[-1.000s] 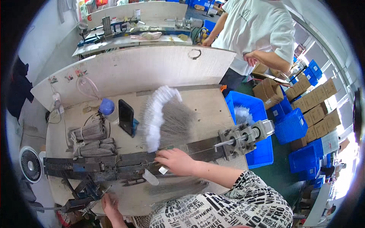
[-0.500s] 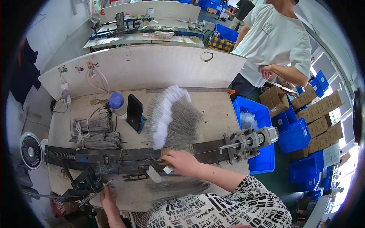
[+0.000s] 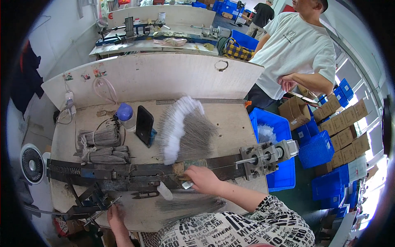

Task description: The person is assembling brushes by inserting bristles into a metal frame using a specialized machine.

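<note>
While a co-worker [image 3: 296, 53] in a white shirt stands by the blue crates [image 3: 279, 136], a person leans over a wooden table [image 3: 230, 123] and works at a long dark metal machine [image 3: 135, 171] bolted across it. The right hand [image 3: 201, 179] rests on the machine's rail, fingers curled about a small pale piece at its lower edge; what that piece is cannot be made out. The left hand [image 3: 113, 214] sits low at the table's near edge beside a dark lever frame [image 3: 88, 201]; whether it is gripping anything cannot be told. A thin wire [image 3: 214, 166] appears to run along the rail toward the grey motor head [image 3: 267, 154] at the right. Just behind the rail lies a fan of finished wire brushes with white tips [image 3: 181, 127], and bundles of plain grey wire [image 3: 101, 146] lie to the left. More loose wires [image 3: 189, 203] are spread on the table beneath the right forearm. A black phone [image 3: 144, 125] and a blue-capped bottle [image 3: 125, 115] stand near the brushes. Doing this well would seem to call for keeping the wire straight and taut on the rail, the white stuff evenly seated, and fingers kept well away from the motor head.
</note>
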Motion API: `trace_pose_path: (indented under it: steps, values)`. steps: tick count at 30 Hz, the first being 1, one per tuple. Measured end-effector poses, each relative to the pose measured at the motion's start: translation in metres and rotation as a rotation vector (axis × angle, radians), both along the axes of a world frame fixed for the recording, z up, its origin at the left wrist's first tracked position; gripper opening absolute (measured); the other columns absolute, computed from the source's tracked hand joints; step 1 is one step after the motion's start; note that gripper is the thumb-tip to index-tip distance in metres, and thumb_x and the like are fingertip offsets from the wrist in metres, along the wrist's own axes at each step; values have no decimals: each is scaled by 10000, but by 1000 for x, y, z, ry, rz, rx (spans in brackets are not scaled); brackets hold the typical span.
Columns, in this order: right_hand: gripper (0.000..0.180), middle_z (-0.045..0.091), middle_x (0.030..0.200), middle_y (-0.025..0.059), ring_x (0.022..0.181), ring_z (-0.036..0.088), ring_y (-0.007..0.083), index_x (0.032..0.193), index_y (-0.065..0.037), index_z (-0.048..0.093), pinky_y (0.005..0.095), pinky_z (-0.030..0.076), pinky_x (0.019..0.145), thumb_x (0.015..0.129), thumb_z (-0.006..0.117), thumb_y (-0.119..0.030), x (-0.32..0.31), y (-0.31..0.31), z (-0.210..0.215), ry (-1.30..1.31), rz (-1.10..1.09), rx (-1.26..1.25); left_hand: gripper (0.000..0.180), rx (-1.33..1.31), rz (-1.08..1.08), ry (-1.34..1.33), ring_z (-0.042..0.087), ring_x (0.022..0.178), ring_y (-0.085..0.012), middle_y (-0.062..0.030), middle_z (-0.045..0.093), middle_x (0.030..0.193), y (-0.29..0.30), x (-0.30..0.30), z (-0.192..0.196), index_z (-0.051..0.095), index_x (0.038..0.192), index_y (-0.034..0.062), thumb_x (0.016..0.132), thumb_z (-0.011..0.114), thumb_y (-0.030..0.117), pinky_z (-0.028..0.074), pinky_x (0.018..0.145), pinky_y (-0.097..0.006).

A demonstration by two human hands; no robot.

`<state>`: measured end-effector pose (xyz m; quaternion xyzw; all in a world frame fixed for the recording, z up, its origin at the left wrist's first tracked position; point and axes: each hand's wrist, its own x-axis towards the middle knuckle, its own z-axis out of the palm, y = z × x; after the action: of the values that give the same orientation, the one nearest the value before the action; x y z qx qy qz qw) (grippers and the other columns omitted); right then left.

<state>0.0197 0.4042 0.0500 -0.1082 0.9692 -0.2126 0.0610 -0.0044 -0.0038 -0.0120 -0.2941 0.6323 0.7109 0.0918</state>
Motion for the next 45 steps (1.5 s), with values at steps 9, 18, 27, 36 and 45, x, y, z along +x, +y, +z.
trace_pose_path:
  steps: [9,18,27,36,45]
  values:
    - [554,541,1103,119,1000,592,318,1204,-62,513,433,469,841,710,759,-107,3,-3,6,10,1,-28,316,-21,-17,-20,560,964,-146,-5,603,1049,1,-1,3,596,1137,93,982,593,368,432,853,-348]
    - [538,557,1086,110,975,596,327,1212,-80,517,423,484,812,722,739,-86,7,-4,11,23,22,-140,313,-40,-8,-27,557,952,-138,-7,600,1023,9,-1,13,599,1086,97,980,592,391,427,838,-334]
    - [500,550,1229,147,1089,580,345,1274,-42,551,404,480,920,792,679,-76,28,7,30,-247,140,-506,306,-26,42,-17,560,886,-143,-10,600,952,10,6,8,592,1081,82,977,605,369,449,812,-324]
    - [339,564,1226,154,1118,566,350,1168,-37,627,404,479,942,831,621,-2,45,83,116,-12,25,-147,254,90,-575,43,620,798,-152,-57,639,839,99,27,72,636,1002,-18,1003,567,226,491,776,-301]
    - [266,581,1179,116,1062,589,260,1180,-41,662,349,480,892,947,611,-157,6,118,126,-394,127,-335,239,60,-1298,531,596,779,-117,-38,618,826,264,-20,65,669,968,-12,1002,567,200,481,742,-261]
